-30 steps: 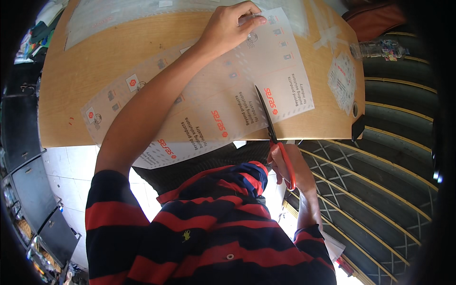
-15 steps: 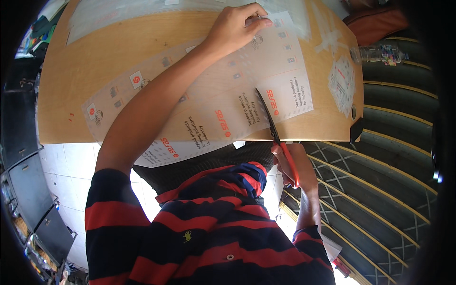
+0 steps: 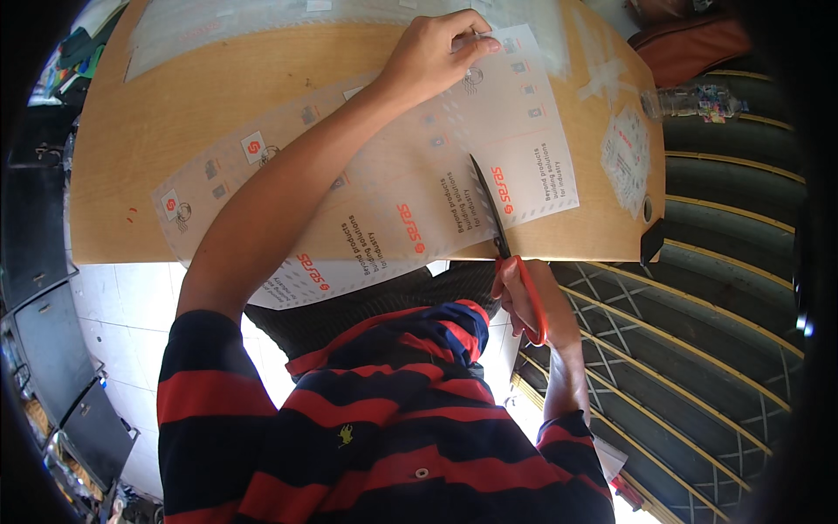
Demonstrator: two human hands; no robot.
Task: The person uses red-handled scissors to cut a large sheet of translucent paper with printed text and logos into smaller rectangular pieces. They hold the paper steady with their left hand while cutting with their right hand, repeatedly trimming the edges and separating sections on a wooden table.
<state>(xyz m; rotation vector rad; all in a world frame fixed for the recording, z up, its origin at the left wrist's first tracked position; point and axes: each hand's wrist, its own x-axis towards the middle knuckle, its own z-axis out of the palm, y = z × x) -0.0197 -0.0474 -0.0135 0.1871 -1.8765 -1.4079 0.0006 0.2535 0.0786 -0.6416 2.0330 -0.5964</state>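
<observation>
A large translucent sheet [image 3: 384, 188] with red and dark print lies slantwise across the wooden table, its near left part hanging past the front edge. My left hand [image 3: 441, 54] pinches the sheet's far edge between thumb and fingers, and that forearm crosses over the print. At the near edge, my right hand [image 3: 530, 297] is wrapped round the red handles of a pair of scissors [image 3: 501, 231]. The dark blades point away from me across the sheet, between two printed panels. Whether the lower blade is under the sheet is hard to make out.
More clear sheets [image 3: 218, 37] lie along the table's [image 3: 113, 175] far side. At its right end are a small printed plastic piece [image 3: 626, 157] and a clear bottle [image 3: 694, 103]. A brown bag [image 3: 685, 52] sits beyond. Ribbed dark shutter slats [image 3: 698, 314] flank the right.
The scissors and my right hand have shifted slightly forward and left, the blade tip reaching a little farther up the sheet. My left hand keeps almost the same place.
</observation>
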